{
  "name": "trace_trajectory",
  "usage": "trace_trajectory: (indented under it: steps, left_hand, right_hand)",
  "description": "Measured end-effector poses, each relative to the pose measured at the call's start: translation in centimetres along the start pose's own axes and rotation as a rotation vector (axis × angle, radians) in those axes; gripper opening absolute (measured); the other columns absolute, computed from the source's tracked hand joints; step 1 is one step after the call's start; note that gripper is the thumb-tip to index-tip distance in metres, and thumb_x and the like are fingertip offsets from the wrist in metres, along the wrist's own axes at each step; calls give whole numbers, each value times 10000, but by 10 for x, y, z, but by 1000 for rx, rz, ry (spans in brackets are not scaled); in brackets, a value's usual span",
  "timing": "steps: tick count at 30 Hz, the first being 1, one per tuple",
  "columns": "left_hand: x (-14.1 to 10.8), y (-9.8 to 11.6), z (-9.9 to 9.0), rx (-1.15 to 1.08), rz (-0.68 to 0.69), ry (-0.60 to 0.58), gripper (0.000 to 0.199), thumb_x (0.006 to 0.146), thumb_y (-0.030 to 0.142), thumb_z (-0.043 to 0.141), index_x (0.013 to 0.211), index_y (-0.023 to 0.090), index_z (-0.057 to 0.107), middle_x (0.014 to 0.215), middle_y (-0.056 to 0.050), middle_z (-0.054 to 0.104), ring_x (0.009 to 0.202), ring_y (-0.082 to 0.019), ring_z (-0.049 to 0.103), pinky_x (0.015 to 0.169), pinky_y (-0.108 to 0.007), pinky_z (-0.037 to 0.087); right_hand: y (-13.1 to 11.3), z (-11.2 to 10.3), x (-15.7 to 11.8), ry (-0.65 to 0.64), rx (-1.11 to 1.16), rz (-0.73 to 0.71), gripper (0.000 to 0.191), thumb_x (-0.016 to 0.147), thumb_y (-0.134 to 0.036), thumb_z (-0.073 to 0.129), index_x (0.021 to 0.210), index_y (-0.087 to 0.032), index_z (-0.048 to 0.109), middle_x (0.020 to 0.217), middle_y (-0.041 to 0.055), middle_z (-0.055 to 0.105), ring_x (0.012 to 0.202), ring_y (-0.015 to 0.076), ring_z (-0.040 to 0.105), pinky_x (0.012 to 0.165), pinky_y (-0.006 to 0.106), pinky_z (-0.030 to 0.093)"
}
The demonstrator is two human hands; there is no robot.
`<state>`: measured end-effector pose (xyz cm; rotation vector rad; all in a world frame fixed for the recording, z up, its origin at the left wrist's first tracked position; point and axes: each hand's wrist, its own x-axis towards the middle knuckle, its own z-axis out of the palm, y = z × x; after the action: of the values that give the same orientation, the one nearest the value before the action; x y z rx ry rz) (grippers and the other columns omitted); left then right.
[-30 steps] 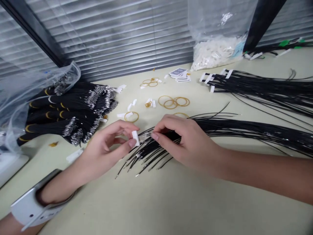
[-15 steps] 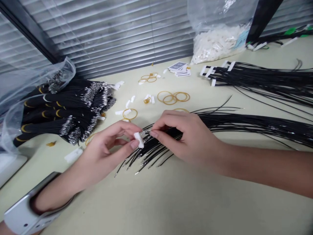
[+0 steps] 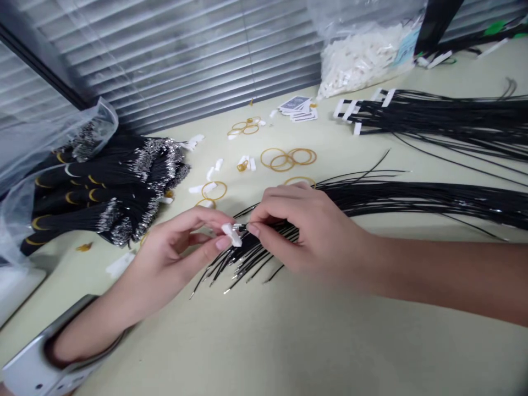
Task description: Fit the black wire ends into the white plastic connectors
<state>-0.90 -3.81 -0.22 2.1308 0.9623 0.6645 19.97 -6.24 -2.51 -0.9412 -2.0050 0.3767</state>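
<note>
Between thumb and fingers, my left hand (image 3: pixel 177 250) holds a small white connector (image 3: pixel 231 235). My right hand (image 3: pixel 307 228) pinches a black wire just to the right of it, and the wire's metal tip (image 3: pixel 239 226) is at the connector's upper end. Whether the tip is inside the connector cannot be made out. Under and behind my right hand lies a long bundle of black wires (image 3: pixel 404 201), with loose metal-tipped ends fanned out below both hands.
Bundled black wires (image 3: pixel 119 187) with metal tips lie at the left. Yellow rubber bands (image 3: pixel 289 159), white connectors (image 3: pixel 214 168) and cards (image 3: pixel 297 105) lie behind the hands. A bag of white connectors (image 3: pixel 363 60) stands at the back; more wires (image 3: pixel 445 118) lie at the right.
The view has shifted slightly. The white connector is tilted more in my left hand, and my right hand with the wire tip is closer to it.
</note>
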Motion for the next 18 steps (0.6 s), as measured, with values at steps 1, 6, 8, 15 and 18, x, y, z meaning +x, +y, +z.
trace_trajectory:
  steps: [1,6,8,15,18]
  left_hand:
    - [0,0,0,0,-2,-5,161,844,165,579,962,270,612,876,43,642,766,-45,596,685,-79,477]
    - [0,1,0,0,-17,-7,150,846,175,579,957,268,616,878,42,641,764,-48,595,689,-86,480]
    - [0,2,0,4,-16,-6,155,844,168,580,959,266,617,876,43,634,758,-42,588,688,-78,475]
    - [1,2,0,-2,-26,-21,156,850,161,568,960,259,617,894,39,630,774,-41,579,702,-76,468]
    - [2,3,0,-13,-40,-27,147,852,176,566,959,259,622,876,34,641,761,-52,584,683,-91,473]
  right_hand:
    - [0,0,0,-1,-4,-4,117,815,-104,527,754,-113,626,661,-42,547,651,60,459,659,261,282]
    - [2,1,0,16,-14,-23,122,820,-102,525,749,-106,624,672,-44,543,655,59,451,661,270,267]
    - [1,1,0,21,-16,-26,126,825,-108,524,749,-106,625,674,-44,539,655,58,448,662,271,266]
    - [2,0,-1,33,-22,-47,119,815,-91,519,737,-108,607,699,-41,538,663,58,450,676,269,271]
    - [3,0,0,24,-27,-60,135,831,-107,509,732,-110,600,710,-31,541,672,65,461,682,276,272]
